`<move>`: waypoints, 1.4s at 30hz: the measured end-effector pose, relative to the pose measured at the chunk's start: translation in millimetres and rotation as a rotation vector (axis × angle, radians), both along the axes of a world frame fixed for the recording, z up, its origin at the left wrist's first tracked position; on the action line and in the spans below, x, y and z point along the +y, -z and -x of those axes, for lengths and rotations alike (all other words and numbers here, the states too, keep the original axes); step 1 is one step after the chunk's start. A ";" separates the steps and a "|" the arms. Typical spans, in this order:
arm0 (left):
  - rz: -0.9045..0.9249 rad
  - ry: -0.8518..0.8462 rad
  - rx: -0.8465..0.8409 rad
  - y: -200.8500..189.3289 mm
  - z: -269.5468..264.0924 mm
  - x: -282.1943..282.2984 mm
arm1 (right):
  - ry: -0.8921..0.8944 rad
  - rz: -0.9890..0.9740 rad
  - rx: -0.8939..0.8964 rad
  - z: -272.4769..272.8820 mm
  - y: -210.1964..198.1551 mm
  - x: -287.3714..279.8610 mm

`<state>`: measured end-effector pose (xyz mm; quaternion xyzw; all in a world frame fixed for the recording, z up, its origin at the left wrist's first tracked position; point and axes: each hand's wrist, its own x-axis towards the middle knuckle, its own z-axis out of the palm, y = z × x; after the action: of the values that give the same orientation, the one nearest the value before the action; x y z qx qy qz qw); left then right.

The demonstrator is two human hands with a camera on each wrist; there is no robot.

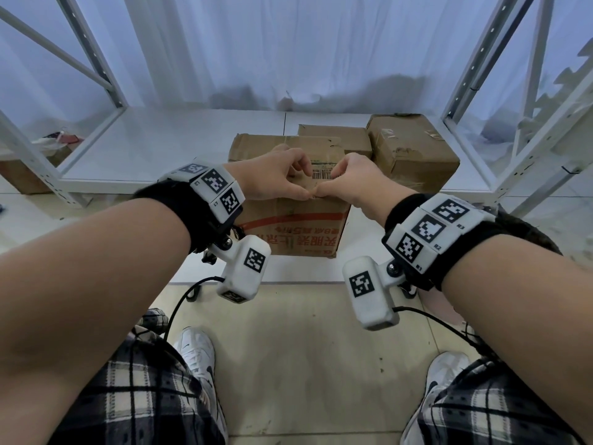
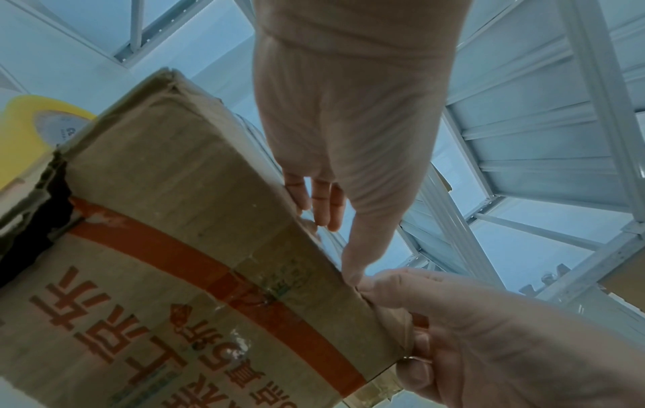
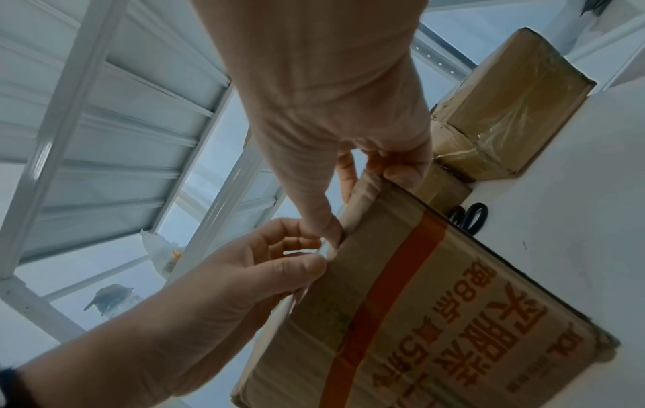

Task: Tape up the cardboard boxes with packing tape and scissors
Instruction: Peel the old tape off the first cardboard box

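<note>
Right now I see my left hand (image 1: pixel 278 175) and right hand (image 1: pixel 354 179) meeting at the near top edge of the box (image 1: pixel 298 226), thumbs tip to tip, fingers curled, pinching tape there. It sits on the white shelf (image 1: pixel 179 146), red band running across the front face. A tape roll (image 2: pixel 31 132) lies left, scissors (image 3: pixel 469 216) right.

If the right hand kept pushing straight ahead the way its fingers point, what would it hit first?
Probably nothing new: the right hand already touches the top of the front box. Past it, likely the smaller box behind, though depth is unclear.
</note>
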<state>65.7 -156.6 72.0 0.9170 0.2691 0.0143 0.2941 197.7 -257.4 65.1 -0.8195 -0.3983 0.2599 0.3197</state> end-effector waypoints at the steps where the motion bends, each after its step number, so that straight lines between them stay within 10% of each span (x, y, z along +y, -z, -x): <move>1: 0.001 -0.002 -0.001 0.3 0.0 -0.2 | 0.005 0.016 0.022 0.4 -1.2 0.8; 42: -0.089 -0.099 0.016 6.7 -14.5 -12.7 | -0.124 -0.151 0.282 -33.4 -5.5 -21.1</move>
<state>80.2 -169.3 65.3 0.9149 0.3155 0.0332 0.2498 231.1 -278.5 70.7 -0.7225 -0.4176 0.3610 0.4163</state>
